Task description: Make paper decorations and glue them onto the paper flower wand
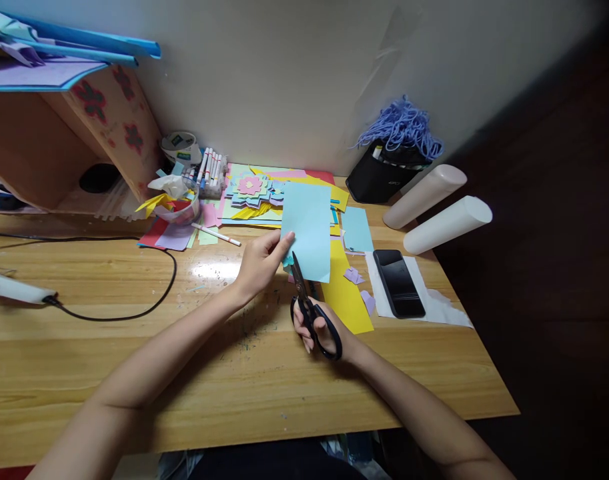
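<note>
My left hand (265, 260) pinches a light blue sheet of paper (308, 220) at its lower left edge, holding it above the table. My right hand (329, 330) has its fingers through the handles of black-handled scissors (308, 300). Their blades point up and away and meet the sheet's lower left part, close to my left thumb. A small teal paper shape (288, 259) shows beneath that thumb. Under and behind the sheet lie a yellow sheet (347, 293) and a layered paper flower (249, 187) on stacked coloured papers.
A black phone (399, 283) rests on white paper at the right, near two white rolls (434, 223). Behind them stands a black holder (387, 175) with blue cords. Markers (211, 167), a cup of scraps (181, 208) and a black cable (134, 319) are leftward, beside a cardboard box (109, 127).
</note>
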A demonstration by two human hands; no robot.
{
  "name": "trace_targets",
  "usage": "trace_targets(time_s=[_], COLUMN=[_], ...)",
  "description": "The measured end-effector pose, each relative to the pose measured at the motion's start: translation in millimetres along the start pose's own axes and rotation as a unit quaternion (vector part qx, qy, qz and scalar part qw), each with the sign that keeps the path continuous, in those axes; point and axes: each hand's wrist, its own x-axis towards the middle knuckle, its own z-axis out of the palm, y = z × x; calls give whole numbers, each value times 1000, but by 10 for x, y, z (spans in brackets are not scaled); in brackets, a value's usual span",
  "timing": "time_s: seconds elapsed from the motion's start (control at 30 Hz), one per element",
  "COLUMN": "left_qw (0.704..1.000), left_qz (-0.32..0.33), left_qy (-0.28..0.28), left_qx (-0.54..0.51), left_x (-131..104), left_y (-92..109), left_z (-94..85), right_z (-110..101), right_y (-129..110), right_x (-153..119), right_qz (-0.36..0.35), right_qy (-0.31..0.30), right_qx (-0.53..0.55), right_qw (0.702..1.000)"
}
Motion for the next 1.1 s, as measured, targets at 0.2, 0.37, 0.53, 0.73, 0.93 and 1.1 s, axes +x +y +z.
trace_targets(time_s=[0.2, 0.37, 0.53, 0.73, 0.93, 1.1], left_qw=[1000, 1000, 999, 999, 999, 999], left_qz=[10, 1, -12, -19, -16, -3], left_qy=[6, 17, 37, 49, 41, 39], left_qx=[-5, 0, 1, -6, -27, -28], left_x=[-18, -51, -99, -118, -82, -37], left_y=[23, 18, 37, 43, -3, -24], left_z=[22, 57, 109, 132, 98, 61], right_z=[28, 16, 3, 9, -1, 21], right_y=[17, 107, 158, 110, 102, 29], right_x=[27, 67, 91, 66, 58, 52], right_qz=[-1, -14, -36, -32, -10, 19], right_qy=[6, 12, 33, 54, 40, 27], right_qx=[84, 158, 164, 134, 136, 125], right_qw=[996, 987, 985, 989, 990, 992])
